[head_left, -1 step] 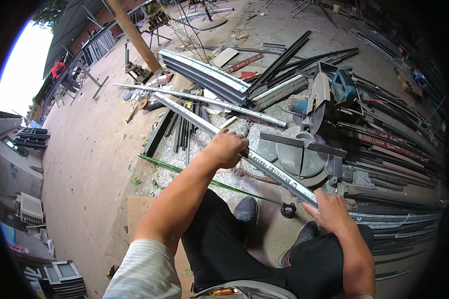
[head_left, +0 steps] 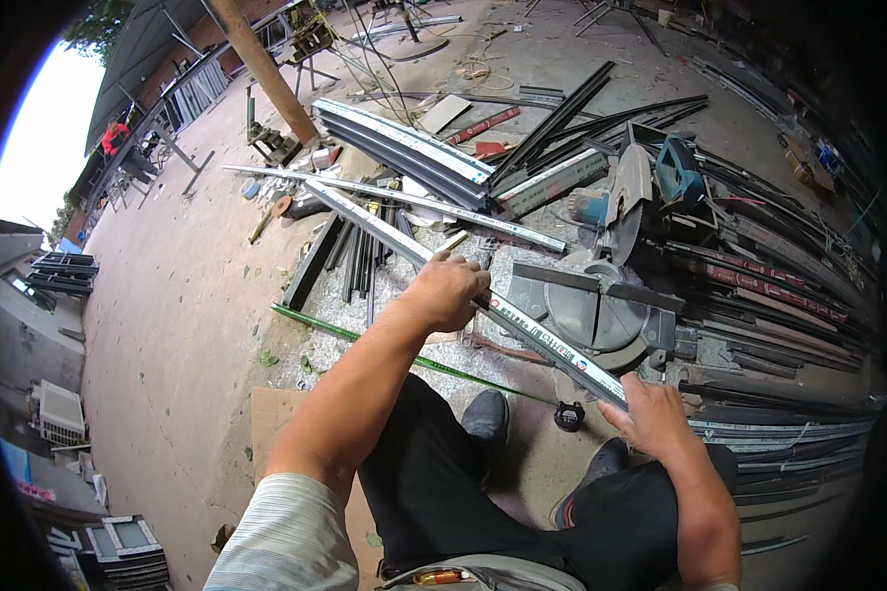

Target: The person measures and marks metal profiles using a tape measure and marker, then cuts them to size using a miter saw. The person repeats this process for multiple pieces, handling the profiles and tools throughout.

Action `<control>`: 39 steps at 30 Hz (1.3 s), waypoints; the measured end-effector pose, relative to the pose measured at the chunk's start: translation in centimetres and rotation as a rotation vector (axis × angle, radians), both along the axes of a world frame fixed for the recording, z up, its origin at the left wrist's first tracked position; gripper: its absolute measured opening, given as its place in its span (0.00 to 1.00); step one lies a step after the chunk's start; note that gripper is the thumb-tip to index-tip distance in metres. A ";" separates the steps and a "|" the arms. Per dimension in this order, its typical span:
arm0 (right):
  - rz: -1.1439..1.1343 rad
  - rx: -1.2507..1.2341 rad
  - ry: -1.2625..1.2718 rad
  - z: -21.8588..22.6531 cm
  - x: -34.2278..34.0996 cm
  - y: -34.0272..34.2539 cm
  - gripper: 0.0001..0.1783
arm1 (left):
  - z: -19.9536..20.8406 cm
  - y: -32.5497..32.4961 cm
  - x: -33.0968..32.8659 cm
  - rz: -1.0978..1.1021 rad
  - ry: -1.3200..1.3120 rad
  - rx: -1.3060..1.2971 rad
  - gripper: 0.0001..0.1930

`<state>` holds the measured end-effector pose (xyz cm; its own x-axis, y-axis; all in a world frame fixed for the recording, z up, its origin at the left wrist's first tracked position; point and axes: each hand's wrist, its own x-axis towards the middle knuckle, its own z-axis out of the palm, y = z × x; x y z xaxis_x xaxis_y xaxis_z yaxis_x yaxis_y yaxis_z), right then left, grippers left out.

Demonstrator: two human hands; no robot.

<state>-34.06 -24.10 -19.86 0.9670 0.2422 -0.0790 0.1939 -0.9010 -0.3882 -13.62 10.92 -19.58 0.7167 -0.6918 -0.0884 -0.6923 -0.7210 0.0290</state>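
A long metal profile (head_left: 537, 338) with white printed film slants across in front of me, from the far left down to the near right. Around its middle my left hand (head_left: 448, 293) is closed, fingers wrapped over the top. At the near end my right hand (head_left: 648, 416) grips it, thumb along the side. Just beyond the profile stands a miter saw, its grey round base (head_left: 593, 313) near my hands and its blade (head_left: 625, 219) raised. Below the profile, an extended green tape measure blade (head_left: 434, 365) runs to its black case (head_left: 569, 416) on the ground between my shoes.
Another film-covered profile (head_left: 463, 212) lies beyond the held one. Dark profiles (head_left: 414, 148) are stacked behind, and many bars (head_left: 759, 286) crowd the right side. A rusty post (head_left: 264, 74) rises at the far left. A person in red (head_left: 115, 138) is in the distance.
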 end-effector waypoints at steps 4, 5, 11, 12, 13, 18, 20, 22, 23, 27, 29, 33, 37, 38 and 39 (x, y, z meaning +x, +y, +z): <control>-0.036 0.081 0.005 0.5 0.0 0.3 0.26 | 0.6 0.4 0.4 0.053 -0.130 -0.174 0.22; -0.049 0.101 0.010 0.6 0.0 0.3 0.26 | 1.0 0.4 0.5 0.086 -0.155 -0.202 0.26; -0.099 0.186 0.018 0.9 0.2 1.1 0.25 | 1.7 1.6 1.0 0.461 -0.280 -0.324 0.46; -0.100 0.194 0.015 0.7 0.2 1.3 0.25 | 1.0 2.1 1.6 0.537 -0.259 -0.402 0.48; -0.103 0.198 0.007 0.7 0.2 1.3 0.25 | 0.5 2.3 2.2 0.578 -0.255 -0.569 0.44; -0.107 0.239 0.008 0.8 0.1 1.5 0.24 | -3.0 3.4 5.7 0.974 0.168 -1.173 0.36; -0.089 0.254 0.003 1.0 0.2 1.8 0.24 | -3.3 3.9 5.7 1.033 0.559 -1.458 0.36; -0.083 0.239 0.004 1.1 -0.1 1.6 0.23 | -1.6 1.7 4.6 0.962 0.786 -1.678 0.33; -0.065 0.260 -0.026 0.7 0.2 1.9 0.23 | -1.2 1.5 4.8 0.963 0.810 -1.793 0.27; -0.034 0.297 -0.075 0.0 0.8 3.0 0.22 | -2.1 2.2 5.3 0.856 0.796 -2.068 0.19; -0.023 0.242 -0.069 -0.3 1.3 3.1 0.22 | -2.2 2.5 5.8 0.817 0.738 -2.141 0.17; -0.044 0.226 0.056 -0.9 3.2 4.0 0.26 | -2.9 4.1 7.0 0.997 0.594 -2.207 0.13; -0.118 0.516 0.189 -4.1 5.5 3.8 0.37 | -5.1 8.1 8.5 1.021 0.484 -2.190 0.13; -0.166 0.616 0.147 -6.9 6.1 2.5 0.43 | -5.3 8.2 8.4 1.036 0.489 -2.213 0.13; -0.284 0.844 0.282 -8.5 6.8 2.2 0.46 | -5.6 9.3 8.3 1.059 0.473 -2.233 0.13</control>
